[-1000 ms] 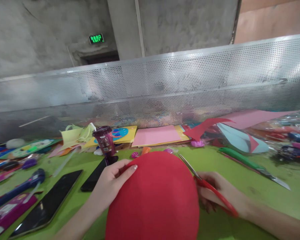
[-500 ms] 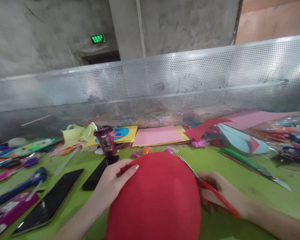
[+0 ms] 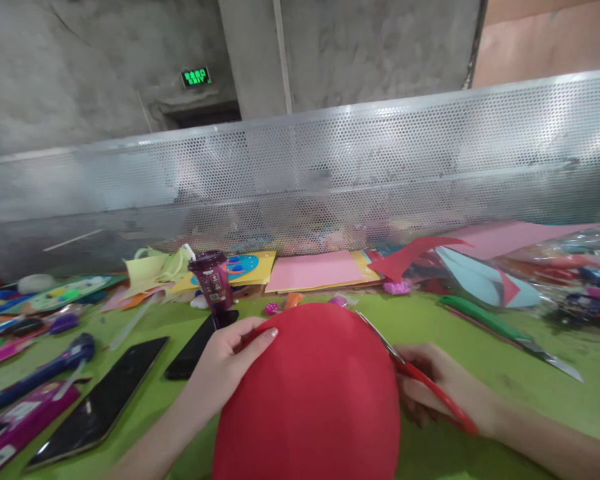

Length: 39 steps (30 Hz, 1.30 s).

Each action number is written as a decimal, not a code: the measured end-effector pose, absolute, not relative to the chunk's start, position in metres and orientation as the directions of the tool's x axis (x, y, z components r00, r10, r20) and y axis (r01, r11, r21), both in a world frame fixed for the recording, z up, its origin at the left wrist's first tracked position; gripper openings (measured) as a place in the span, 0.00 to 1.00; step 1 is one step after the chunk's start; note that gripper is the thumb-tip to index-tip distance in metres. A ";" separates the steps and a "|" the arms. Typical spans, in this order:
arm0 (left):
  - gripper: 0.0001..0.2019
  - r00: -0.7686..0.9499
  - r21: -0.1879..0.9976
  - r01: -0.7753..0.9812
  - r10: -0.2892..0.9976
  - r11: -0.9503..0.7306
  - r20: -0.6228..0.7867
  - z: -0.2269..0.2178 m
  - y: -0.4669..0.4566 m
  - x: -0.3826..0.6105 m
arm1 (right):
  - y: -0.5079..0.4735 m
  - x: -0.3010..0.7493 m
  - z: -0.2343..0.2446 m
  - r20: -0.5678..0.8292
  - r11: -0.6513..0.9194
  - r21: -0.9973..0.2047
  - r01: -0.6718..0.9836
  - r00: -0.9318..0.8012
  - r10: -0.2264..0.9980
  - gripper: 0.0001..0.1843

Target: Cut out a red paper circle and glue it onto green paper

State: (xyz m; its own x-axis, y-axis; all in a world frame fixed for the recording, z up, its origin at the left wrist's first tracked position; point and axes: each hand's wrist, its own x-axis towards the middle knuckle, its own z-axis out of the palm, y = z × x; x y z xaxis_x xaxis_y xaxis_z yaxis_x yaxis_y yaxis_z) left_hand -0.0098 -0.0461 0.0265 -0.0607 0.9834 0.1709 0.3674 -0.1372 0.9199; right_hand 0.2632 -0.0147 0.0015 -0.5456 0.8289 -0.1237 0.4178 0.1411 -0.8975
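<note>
A large rounded sheet of red paper [image 3: 310,393] fills the lower middle of the head view, its bottom running out of the frame. My left hand [image 3: 233,353] pinches its upper left edge, thumb on top and the fingers partly hidden behind. In my right hand [image 3: 435,383] is a pair of scissors [image 3: 423,377] with red handles. Their metal blades lie along the paper's upper right edge, looking nearly closed. Some of my right fingers are hidden by the handles.
Two black phones [image 3: 100,400] [image 3: 195,353] lie left on the green table [image 3: 545,433], a purple cup [image 3: 213,283] behind them. Green-handled scissors [image 3: 510,330] rest at right. Coloured paper [image 3: 313,270] and craft bits line the back, before a perforated metal panel [image 3: 330,173].
The red paper has shifted very slightly between my hands. Both hands and the scissors stay almost in the same place.
</note>
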 end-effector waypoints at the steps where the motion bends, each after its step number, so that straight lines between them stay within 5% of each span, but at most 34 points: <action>1: 0.11 -0.064 0.919 0.370 0.983 -0.136 0.172 0.027 -0.046 -0.010 | -0.015 0.263 0.002 -0.123 0.142 -0.898 0.417 -0.546 0.828 0.09; 39: 0.10 -0.026 0.940 0.322 0.991 -0.115 0.130 0.027 -0.047 -0.009 | -0.015 0.266 0.000 -0.124 0.117 -0.916 0.384 -0.547 0.828 0.03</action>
State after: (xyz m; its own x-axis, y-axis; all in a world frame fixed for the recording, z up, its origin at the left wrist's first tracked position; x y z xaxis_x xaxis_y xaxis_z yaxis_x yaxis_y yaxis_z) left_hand -0.0086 -0.0470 0.0274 -0.0255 0.9912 0.1300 0.3217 -0.1149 0.9398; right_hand 0.2663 -0.0145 -0.0003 -0.5467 0.8281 -0.1238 0.3840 0.1166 -0.9160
